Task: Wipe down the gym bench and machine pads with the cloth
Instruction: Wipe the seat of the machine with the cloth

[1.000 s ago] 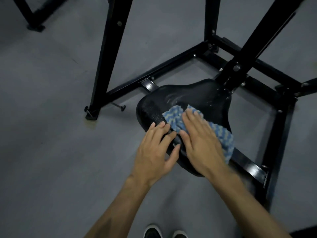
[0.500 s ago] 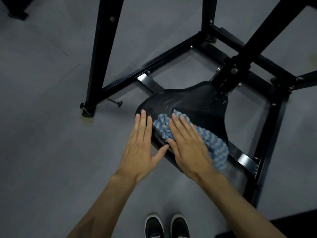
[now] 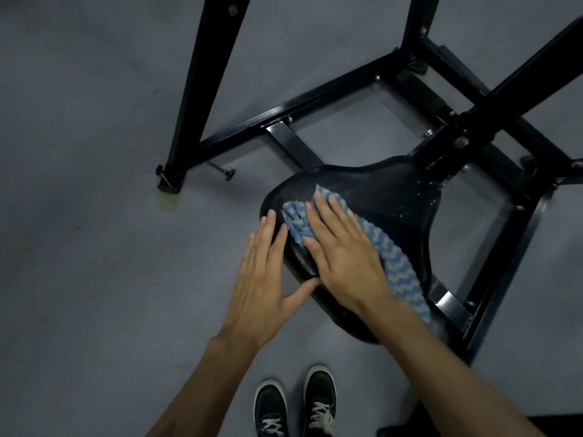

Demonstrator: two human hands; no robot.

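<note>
The right hand is laid flat, with straight fingers, on a blue and pale zigzag fluffy cloth. The cloth is pressed down onto a black padded seat with a wide rounded near end and a narrow far end. The left hand is also spread flat with straight fingers; its fingertips are set on the seat's left edge and its thumb is stretched toward the right hand. Nothing is gripped by it.

The cloth is laid out long, from near the seat's left edge at the fingertips down to the seat's near right side. The seat's long way runs from the near side up and right, and its narrow end is pointed at a black metal post.

Bare seat is left past the fingertips, toward the narrow end. Plain grey floor is spread wide on the left of the seat. On the right and behind, the seat is closed in by the bars of a black metal frame.

Most of the cloth's middle is hidden under the right hand. The top of the frame is cut off by the picture's edge. Two black shoes with white laces are seen at the bottom, partly cut off.
</note>
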